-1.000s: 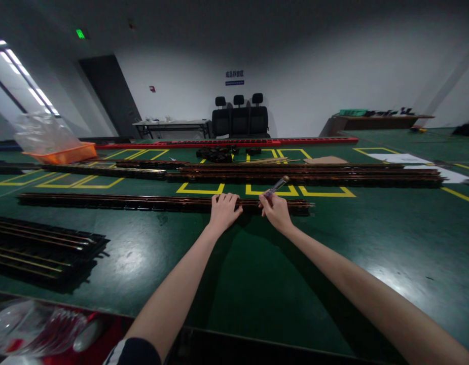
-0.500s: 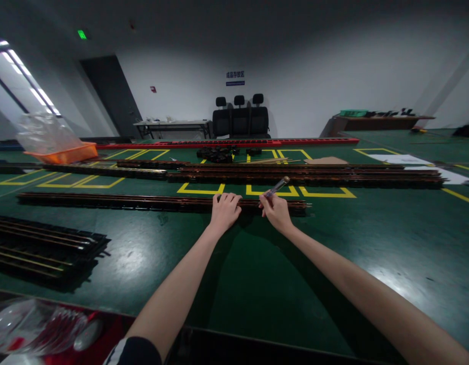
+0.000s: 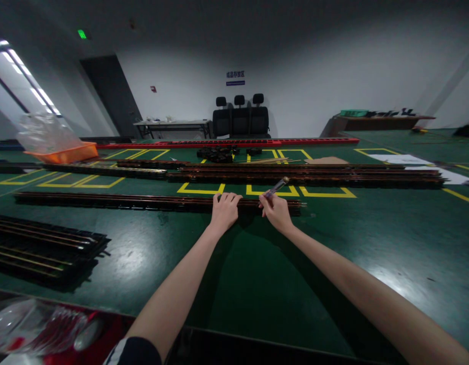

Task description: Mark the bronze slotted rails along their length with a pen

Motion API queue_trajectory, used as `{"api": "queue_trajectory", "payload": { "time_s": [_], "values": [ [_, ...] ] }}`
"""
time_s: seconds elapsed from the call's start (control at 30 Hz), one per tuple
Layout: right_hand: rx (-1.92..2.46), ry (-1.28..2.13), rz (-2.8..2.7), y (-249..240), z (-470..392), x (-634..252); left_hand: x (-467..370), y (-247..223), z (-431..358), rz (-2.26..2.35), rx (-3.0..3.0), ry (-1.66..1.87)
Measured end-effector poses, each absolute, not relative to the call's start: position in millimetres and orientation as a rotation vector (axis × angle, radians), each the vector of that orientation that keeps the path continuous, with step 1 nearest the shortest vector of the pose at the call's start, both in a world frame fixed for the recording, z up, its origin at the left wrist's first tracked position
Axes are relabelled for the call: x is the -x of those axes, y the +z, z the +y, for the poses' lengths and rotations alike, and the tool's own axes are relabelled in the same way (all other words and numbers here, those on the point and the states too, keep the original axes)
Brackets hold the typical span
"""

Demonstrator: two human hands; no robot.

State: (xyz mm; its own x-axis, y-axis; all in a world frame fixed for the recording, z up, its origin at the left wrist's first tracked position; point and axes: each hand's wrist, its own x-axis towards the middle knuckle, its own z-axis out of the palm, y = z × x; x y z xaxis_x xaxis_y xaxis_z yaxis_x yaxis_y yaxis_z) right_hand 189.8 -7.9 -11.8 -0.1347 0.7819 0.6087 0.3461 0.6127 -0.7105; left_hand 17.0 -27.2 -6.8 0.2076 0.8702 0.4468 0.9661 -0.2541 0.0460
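In the head view a long, narrow dark strip with copper-coloured rods (image 3: 116, 200) lies crosswise on the green table. My left hand (image 3: 225, 210) grips it right of its middle, fingers curled over the far edge. My right hand (image 3: 275, 210) is closed round a pen (image 3: 277, 186) whose upper end leans up to the right. The pen's lower end is hidden by my fingers, close to the strip near its right end. Whether the tip touches the strip I cannot tell.
Behind lies a stack of similar strips (image 3: 314, 175), with small black parts (image 3: 215, 153) beyond. More strips (image 3: 40, 248) lie at the left front. An orange bin (image 3: 67, 153) with clear plastic stands back left. White papers (image 3: 397, 159) lie at right.
The strip has slid slightly to the left under my hands. My hands and the pen stay in nearly the same place.
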Motion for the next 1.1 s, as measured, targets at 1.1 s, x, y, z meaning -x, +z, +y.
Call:
{"api": "queue_trajectory", "payload": {
  "time_s": [1.1],
  "values": [
    [0.909,0.519,-1.741,-12.2,-7.8,-189.5,-13.0,-14.0,-23.3,-1.717,2.19,-0.617]
  ]
}}
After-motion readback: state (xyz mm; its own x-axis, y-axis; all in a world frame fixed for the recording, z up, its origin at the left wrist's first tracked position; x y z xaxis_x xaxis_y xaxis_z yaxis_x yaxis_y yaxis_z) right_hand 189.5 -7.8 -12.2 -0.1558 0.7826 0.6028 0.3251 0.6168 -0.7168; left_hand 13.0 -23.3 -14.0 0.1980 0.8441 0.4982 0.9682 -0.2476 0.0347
